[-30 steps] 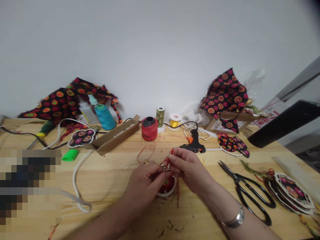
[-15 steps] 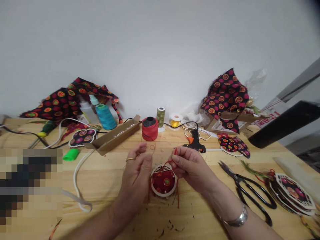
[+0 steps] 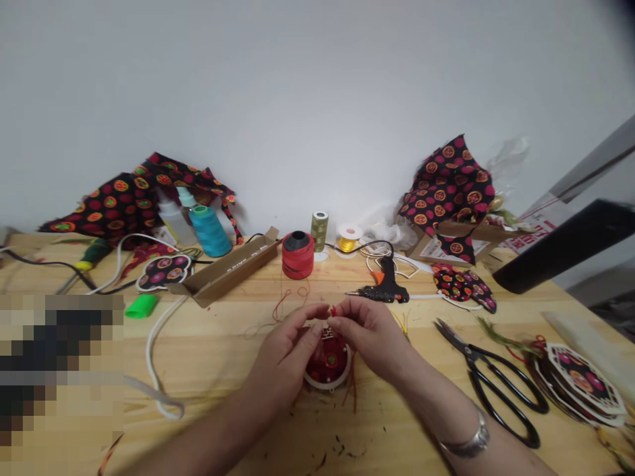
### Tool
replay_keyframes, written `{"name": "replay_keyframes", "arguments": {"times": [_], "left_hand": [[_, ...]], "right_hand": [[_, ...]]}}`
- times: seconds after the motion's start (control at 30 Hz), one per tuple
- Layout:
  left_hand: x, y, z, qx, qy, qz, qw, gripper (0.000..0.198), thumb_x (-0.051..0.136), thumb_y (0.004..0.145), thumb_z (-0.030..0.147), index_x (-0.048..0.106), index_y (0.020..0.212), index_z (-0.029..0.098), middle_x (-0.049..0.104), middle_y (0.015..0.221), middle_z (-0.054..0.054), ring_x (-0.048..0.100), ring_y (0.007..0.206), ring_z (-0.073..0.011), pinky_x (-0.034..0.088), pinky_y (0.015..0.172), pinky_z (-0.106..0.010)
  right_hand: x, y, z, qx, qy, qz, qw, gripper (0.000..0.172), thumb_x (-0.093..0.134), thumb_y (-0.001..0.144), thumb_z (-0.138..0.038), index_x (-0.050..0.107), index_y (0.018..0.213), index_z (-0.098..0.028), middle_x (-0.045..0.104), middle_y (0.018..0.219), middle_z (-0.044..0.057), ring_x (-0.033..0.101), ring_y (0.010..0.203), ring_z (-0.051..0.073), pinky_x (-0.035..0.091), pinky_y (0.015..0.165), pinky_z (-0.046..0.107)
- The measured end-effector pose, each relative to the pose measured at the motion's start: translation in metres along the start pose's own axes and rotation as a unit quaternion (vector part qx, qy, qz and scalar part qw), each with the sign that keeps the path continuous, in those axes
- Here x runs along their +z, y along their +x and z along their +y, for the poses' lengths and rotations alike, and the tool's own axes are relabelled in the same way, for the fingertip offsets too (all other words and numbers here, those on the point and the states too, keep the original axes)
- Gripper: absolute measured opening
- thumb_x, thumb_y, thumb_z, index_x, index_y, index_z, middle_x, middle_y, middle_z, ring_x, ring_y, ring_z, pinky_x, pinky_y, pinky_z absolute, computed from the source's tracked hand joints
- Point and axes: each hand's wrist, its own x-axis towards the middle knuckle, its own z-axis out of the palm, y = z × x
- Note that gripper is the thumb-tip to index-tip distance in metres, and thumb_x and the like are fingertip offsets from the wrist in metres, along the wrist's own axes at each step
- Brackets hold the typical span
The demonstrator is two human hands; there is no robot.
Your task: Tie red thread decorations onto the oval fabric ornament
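Note:
A round pendant [image 3: 327, 360] with dark red patterned fabric in a pale frame lies on the table between my hands, its upper part covered by my fingers. My right hand [image 3: 374, 340] pinches a red cord [image 3: 334, 311] just above the pendant's top. My left hand [image 3: 286, 350] is closed beside it, thumb and forefinger meeting the same cord close to the right fingertips. Red strands [image 3: 352, 380] hang from the pendant's right side. A loose thread [image 3: 282, 303] curls over the table behind my left hand.
Black-handled scissors [image 3: 501, 380] lie to the right, near stacked fabric ornaments [image 3: 580, 383]. A black glue gun [image 3: 387, 284] lies behind my right hand. A red thread spool [image 3: 297, 256], a teal cone [image 3: 211, 231] and a cardboard tray [image 3: 233, 268] are farther back.
My two hands have come together above the pendant. The right hand has moved left with the red cord, and the left fingers have closed in, uncovering the glue gun's nozzle.

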Motion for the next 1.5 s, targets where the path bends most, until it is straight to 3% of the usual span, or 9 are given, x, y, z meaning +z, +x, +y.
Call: {"name": "replay_keyframes", "arguments": {"times": [0.17, 0.47, 0.7, 0.87, 1.1, 1.5], "left_hand": [[0.0, 0.001, 0.002, -0.019, -0.019, -0.019, 0.999, 0.021, 0.061, 0.077, 0.027, 0.071, 0.096, 0.024, 0.072, 0.096, -0.003, 0.063, 0.091, -0.0219, 0.049, 0.078, -0.031], [-0.002, 0.004, 0.006, -0.031, 0.008, 0.022, 0.999, 0.011, 0.066, 0.072, 0.027, 0.074, 0.076, 0.02, 0.073, 0.075, -0.002, 0.062, 0.072, -0.0192, 0.048, 0.065, -0.028], [-0.003, 0.006, 0.001, -0.102, -0.14, -0.042, 0.984, 0.01, 0.07, 0.069, 0.026, 0.073, 0.075, 0.019, 0.07, 0.066, -0.001, 0.059, 0.06, -0.0143, 0.046, 0.059, -0.025], [-0.003, 0.007, 0.005, -0.138, -0.192, -0.083, 0.968, 0.013, 0.073, 0.066, 0.024, 0.073, 0.071, 0.013, 0.059, 0.053, 0.001, 0.04, 0.043, -0.0043, 0.033, 0.044, -0.017], [-0.005, 0.007, 0.003, -0.177, -0.247, -0.119, 0.945, 0.016, 0.075, 0.063, 0.024, 0.071, 0.069, 0.01, 0.036, 0.047, 0.008, 0.024, 0.042, -0.0027, 0.015, 0.039, -0.017], [-0.007, 0.009, 0.001, -0.168, -0.228, -0.091, 0.955, 0.008, 0.071, 0.064, 0.02, 0.07, 0.065, 0.011, 0.036, 0.041, 0.009, 0.023, 0.037, -0.0029, 0.013, 0.036, -0.018]], "right_hand": [[0.0, 0.0, -0.001, 0.012, -0.008, 0.003, 1.0, 0.011, 0.061, 0.066, -0.026, 0.055, 0.065, -0.016, 0.049, 0.056, -0.004, 0.039, 0.051, 0.008, 0.03, 0.047, 0.021], [0.0, 0.001, -0.002, -0.006, -0.02, 0.004, 1.0, 0.009, 0.061, 0.066, -0.023, 0.055, 0.062, -0.016, 0.049, 0.056, -0.005, 0.038, 0.051, 0.008, 0.029, 0.048, 0.021], [-0.002, 0.0, -0.005, 0.046, 0.036, -0.015, 0.998, 0.015, 0.067, 0.062, -0.025, 0.056, 0.063, -0.015, 0.05, 0.056, -0.005, 0.04, 0.05, 0.006, 0.03, 0.047, 0.02], [-0.005, 0.0, -0.006, 0.081, 0.108, -0.05, 0.99, 0.024, 0.074, 0.059, -0.029, 0.057, 0.064, -0.014, 0.049, 0.051, -0.007, 0.037, 0.043, 0.004, 0.028, 0.043, 0.019], [-0.008, 0.0, -0.005, 0.103, 0.173, -0.082, 0.976, 0.026, 0.077, 0.057, -0.028, 0.058, 0.065, -0.012, 0.054, 0.051, -0.006, 0.043, 0.042, 0.004, 0.028, 0.042, 0.017], [-0.007, 0.004, 0.007, 0.097, 0.181, -0.094, 0.974, 0.024, 0.077, 0.061, -0.027, 0.059, 0.07, -0.012, 0.056, 0.056, -0.005, 0.047, 0.045, 0.004, 0.03, 0.045, 0.017]]}}
